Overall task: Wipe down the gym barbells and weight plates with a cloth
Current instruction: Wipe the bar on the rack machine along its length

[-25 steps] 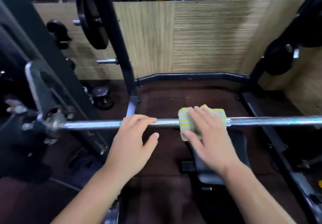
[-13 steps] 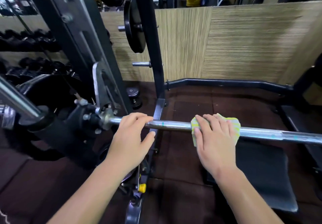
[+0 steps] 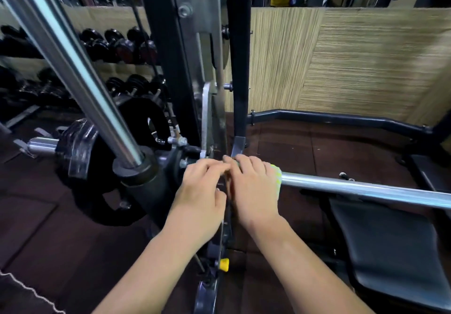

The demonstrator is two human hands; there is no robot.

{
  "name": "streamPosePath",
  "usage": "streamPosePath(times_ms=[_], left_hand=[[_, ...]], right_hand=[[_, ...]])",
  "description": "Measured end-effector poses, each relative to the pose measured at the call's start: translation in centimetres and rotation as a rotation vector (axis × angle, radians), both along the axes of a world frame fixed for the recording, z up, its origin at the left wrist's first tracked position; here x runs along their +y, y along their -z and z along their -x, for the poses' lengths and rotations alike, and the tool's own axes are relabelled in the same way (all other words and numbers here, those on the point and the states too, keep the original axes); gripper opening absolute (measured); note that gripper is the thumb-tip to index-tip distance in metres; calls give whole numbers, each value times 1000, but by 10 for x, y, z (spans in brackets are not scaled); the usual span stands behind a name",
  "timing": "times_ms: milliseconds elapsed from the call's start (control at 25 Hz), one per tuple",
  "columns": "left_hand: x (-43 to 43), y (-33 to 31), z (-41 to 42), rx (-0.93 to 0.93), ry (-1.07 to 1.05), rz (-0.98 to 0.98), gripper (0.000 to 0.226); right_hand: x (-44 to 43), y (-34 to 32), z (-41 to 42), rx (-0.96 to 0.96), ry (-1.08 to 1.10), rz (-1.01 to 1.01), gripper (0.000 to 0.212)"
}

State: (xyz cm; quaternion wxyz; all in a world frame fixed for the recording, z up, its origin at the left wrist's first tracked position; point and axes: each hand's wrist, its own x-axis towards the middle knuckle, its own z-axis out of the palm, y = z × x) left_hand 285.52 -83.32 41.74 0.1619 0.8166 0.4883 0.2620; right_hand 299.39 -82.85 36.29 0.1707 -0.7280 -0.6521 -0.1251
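Note:
A chrome barbell (image 3: 361, 188) runs from the rack at centre out to the right edge. My right hand (image 3: 251, 189) grips a yellow-green striped cloth (image 3: 277, 178) wrapped round the bar close to the rack; only the cloth's right edge shows past my fingers. My left hand (image 3: 202, 186) grips the bar just left of it, fingers curled over the top, touching my right hand. Black weight plates (image 3: 80, 147) sit on the bar's sleeve at the left, beyond the rack carriage.
A slanted chrome guide rod (image 3: 73, 69) crosses the left foreground into a black collar. Black rack uprights (image 3: 240, 64) stand behind my hands. A dumbbell rack (image 3: 117, 47) fills the left background. A black bench pad (image 3: 390, 247) lies under the bar at the right.
My right hand slid the cloth leftward along the bar until it met my left hand by the rack. My view swung left, bringing the plates and guide rod into sight.

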Motion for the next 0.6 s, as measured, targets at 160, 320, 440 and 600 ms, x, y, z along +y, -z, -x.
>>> streamPosePath(times_ms=[160,320,440,600], left_hand=[[1,-1,10,-20,30,39,55],[1,0,8,-52,62,104,53],[1,3,2,-67,95,169,58],[3,6,-4,-113,85,215,71]], right_hand=[[2,-3,4,-27,-104,14,61],[-39,-5,-64,-6,-2,10,44],[-56,-4,-84,38,152,-47,42],[-14,-5,-16,26,70,-20,40]])
